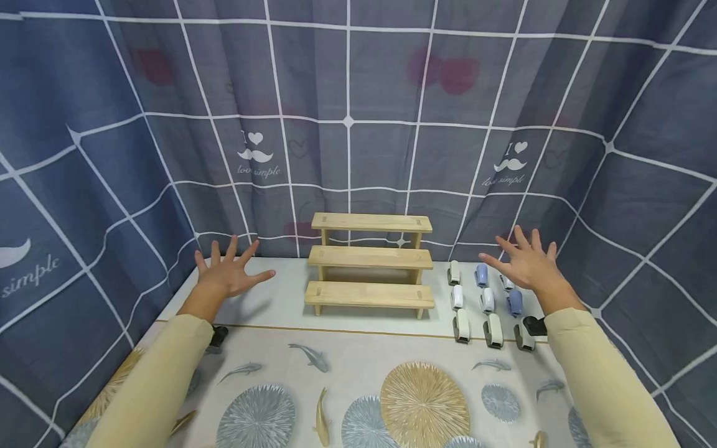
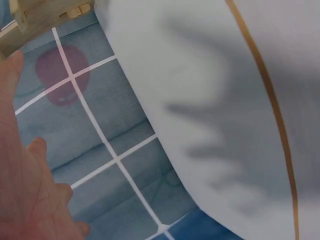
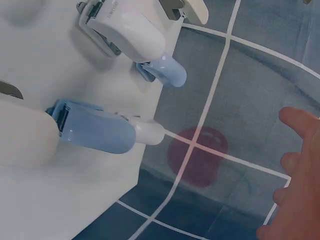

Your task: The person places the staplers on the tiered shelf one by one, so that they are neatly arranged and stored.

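Observation:
My left hand (image 1: 223, 278) is held above the table's left part, its fingers spread and nothing in it. In the left wrist view the palm (image 2: 30, 195) shows at the left edge, apart from the table. On the other side my right hand (image 1: 529, 266) is spread too, also holding nothing, above and beside rows of small staplers. These include a blue stapler (image 1: 515, 303), a white stapler (image 1: 487, 300) and a larger off-white stapler (image 1: 493, 331). Between the hands stands a three-tier wooden step rack (image 1: 370, 294) with bare shelves. Seen from the right wrist, a blue stapler (image 3: 97, 127) lies near the table edge.
A white table top (image 1: 269, 305) meets a patterned cloth (image 1: 313, 398) at a brown line. Dark checked curtains (image 1: 381, 155) hang behind and on both sides. Black wrist bands (image 1: 218, 336) show under the cuffs.

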